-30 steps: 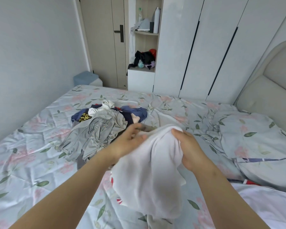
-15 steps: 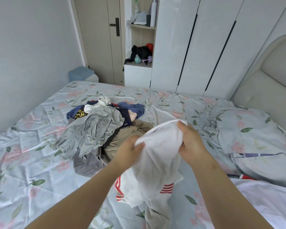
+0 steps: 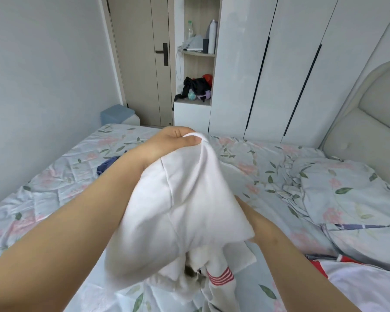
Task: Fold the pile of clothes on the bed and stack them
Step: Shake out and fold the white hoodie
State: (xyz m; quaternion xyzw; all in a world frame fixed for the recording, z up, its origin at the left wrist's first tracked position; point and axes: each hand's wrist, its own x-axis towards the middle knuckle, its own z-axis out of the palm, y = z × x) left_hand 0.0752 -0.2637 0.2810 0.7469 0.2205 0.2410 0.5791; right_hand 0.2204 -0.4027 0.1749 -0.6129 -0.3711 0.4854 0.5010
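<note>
A white garment (image 3: pixel 185 210) with red-striped cuffs hangs in front of me above the bed (image 3: pixel 54 183). My left hand (image 3: pixel 173 140) is raised high and pinches its top edge between thumb and fingers. My right hand (image 3: pixel 254 219) is lower, mostly hidden behind the cloth, so its grip is not visible. The pile of clothes is almost wholly covered by my left arm and the garment; only a blue corner (image 3: pixel 106 166) shows.
A pillow (image 3: pixel 347 194) in floral cover lies at the right by the padded headboard (image 3: pixel 374 122). A white and red cloth (image 3: pixel 365 282) lies at the lower right. Wardrobe doors (image 3: pixel 279 64), a shelf niche and a blue box (image 3: pixel 116 113) stand beyond the bed.
My left hand has lifted the garment's edge up and away, well above the pile. My right hand has dropped lower behind the cloth. The garment now hangs stretched between them.
</note>
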